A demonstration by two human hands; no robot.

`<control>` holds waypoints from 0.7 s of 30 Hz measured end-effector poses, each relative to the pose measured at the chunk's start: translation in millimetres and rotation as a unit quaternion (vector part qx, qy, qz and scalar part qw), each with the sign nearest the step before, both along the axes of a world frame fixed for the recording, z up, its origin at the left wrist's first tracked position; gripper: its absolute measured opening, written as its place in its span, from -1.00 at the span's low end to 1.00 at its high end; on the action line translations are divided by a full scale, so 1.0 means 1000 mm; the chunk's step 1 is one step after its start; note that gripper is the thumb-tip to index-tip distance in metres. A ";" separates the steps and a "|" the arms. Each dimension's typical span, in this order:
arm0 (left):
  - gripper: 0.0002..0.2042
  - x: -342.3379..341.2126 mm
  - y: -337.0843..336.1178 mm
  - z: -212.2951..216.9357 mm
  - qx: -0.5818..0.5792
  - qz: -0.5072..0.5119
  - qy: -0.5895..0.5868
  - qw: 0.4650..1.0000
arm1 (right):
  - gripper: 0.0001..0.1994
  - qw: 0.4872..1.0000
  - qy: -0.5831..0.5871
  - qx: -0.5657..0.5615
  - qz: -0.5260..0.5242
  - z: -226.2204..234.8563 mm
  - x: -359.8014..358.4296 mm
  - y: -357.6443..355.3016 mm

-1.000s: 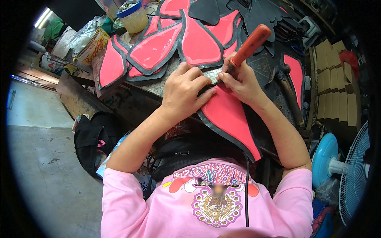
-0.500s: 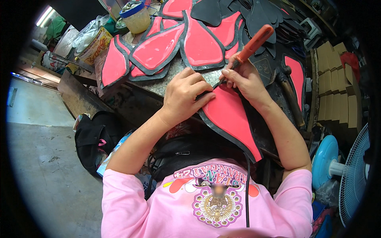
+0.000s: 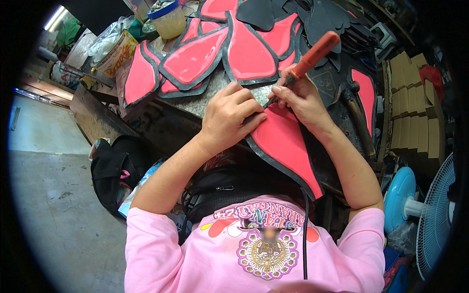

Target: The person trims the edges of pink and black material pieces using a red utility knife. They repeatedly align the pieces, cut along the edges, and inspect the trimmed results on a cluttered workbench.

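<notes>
My left hand (image 3: 229,110) grips the upper edge of a teardrop-shaped panel (image 3: 286,144), its pink-red face bordered in black, with thumb and bent fingers. The panel tapers toward my body, its narrow end hanging past the bench edge. My right hand (image 3: 304,100) is closed around a tool with a thick red-orange handle (image 3: 317,52). The handle slants up to the right. Its thin dark working end meets the panel's top edge beside my left fingertips; my fingers partly cover the tip, so the exact tool kind is unclear.
Several similar pink-red panels (image 3: 249,53) lie overlapped across the far bench, beside black cut pieces (image 3: 317,24). A wooden-handled hammer (image 3: 359,117) rests at the right, near another panel (image 3: 363,93). A blue-lidded tub (image 3: 166,22) stands far left; a fan (image 3: 435,215) is at lower right.
The tool's handle has shifted very slightly to the right. Both hands and the panel stay almost where they were.
</notes>
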State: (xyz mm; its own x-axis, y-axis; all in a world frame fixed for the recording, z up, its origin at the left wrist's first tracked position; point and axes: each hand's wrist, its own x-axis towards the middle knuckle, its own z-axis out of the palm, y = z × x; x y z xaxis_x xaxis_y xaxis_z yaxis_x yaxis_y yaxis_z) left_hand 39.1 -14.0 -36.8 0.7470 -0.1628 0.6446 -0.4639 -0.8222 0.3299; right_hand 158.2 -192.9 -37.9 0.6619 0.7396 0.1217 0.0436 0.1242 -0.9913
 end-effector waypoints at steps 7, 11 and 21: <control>-0.83 -0.001 0.000 0.000 0.003 0.001 0.006 1.000 | -0.77 0.958 -0.280 -0.049 -0.018 -0.005 -0.003 0.001; -0.83 0.000 -0.001 0.000 0.000 -0.001 0.001 1.000 | -0.74 0.996 -0.081 0.017 0.013 -0.007 -0.003 0.001; -0.83 0.000 -0.001 0.001 0.001 -0.003 -0.001 1.000 | -0.73 0.983 -0.181 0.000 0.002 -0.004 -0.006 0.003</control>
State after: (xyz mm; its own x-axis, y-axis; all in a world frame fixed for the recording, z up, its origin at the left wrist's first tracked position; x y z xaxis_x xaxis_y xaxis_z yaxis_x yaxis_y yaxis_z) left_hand 39.4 -14.7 -36.2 0.7440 -0.1694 0.6463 -0.4703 -0.8199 0.3265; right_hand 152.0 -190.2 -41.6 0.5718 0.7425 0.3489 0.3936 0.1248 -0.9108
